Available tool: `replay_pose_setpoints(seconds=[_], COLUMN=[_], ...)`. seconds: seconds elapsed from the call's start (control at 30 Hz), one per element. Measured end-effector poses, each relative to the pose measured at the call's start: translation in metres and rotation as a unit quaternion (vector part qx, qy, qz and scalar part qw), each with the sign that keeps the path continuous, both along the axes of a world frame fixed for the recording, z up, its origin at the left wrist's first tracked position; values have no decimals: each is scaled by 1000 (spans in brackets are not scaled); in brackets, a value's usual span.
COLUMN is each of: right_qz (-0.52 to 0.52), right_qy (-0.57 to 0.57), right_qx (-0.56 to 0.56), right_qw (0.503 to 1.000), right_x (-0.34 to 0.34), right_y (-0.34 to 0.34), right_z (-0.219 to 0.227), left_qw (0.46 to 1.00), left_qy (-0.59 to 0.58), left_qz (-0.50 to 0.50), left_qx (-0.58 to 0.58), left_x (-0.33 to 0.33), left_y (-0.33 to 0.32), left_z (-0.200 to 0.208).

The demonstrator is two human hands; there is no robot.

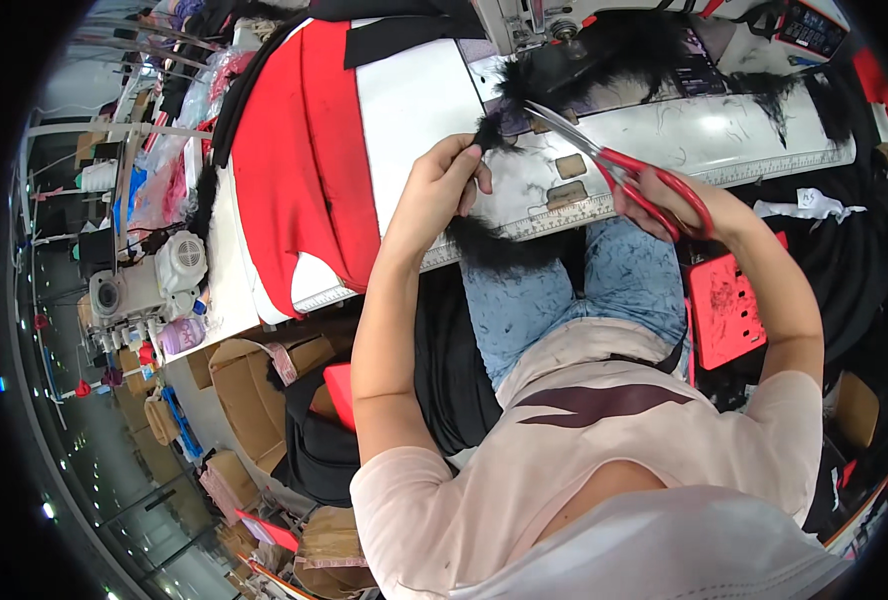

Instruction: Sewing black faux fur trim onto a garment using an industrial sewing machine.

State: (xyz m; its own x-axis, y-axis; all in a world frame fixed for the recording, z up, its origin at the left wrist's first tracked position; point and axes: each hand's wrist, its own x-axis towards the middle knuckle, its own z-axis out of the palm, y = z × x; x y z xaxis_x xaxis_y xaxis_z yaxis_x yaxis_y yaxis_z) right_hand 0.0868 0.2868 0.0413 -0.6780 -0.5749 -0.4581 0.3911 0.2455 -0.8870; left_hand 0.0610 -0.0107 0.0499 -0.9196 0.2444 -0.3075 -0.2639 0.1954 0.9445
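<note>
My left hand (pixel 447 183) is closed in a pinch on a strip of black fluffy trim (pixel 502 246). Part of the strip hangs over the table's front edge toward my lap, and a tuft sticks out above the fingertips. A pair of scissors (pixel 614 163) with red handles is in my right hand (pixel 654 202), its fingers in the handle loops. The blades point up and left, their tips close to the black fluff just beyond the left hand. Whether the blades touch the fluff, I cannot tell.
A sewing machine (pixel 507 22) stands at the table's far side, with more black fluff (pixel 654 55) beside it. Red fabric (pixel 289 150) drapes over the table's left part. Along the front edge runs a ruler strip (pixel 754 168). A red plastic stool (pixel 726 312) is at my right.
</note>
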Motion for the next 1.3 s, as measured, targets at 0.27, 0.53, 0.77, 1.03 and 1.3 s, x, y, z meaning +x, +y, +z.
replay_pose_setpoints(seconds=[0.27,0.53,0.77,1.03,1.3], right_qz=[33,-71,36,-8,-549], right_qy=[65,-5,0,34,204], right_qx=[65,1,30,64,158], right_qw=[995,997,999,997,795], right_x=[-19,24,-28,-3,59], right_y=[-3,41,5,24,157], right_z=[2,-6,-13,-10,-43], left_qw=[999,997,998,992,933], left_qy=[-2,-21,-3,-34,236], left_qz=[-31,-81,-59,-118,-241], left_qx=[6,2,6,1,-124], left_x=[6,6,11,24,26], left_y=[0,0,2,0,57], left_z=[7,7,8,15,2])
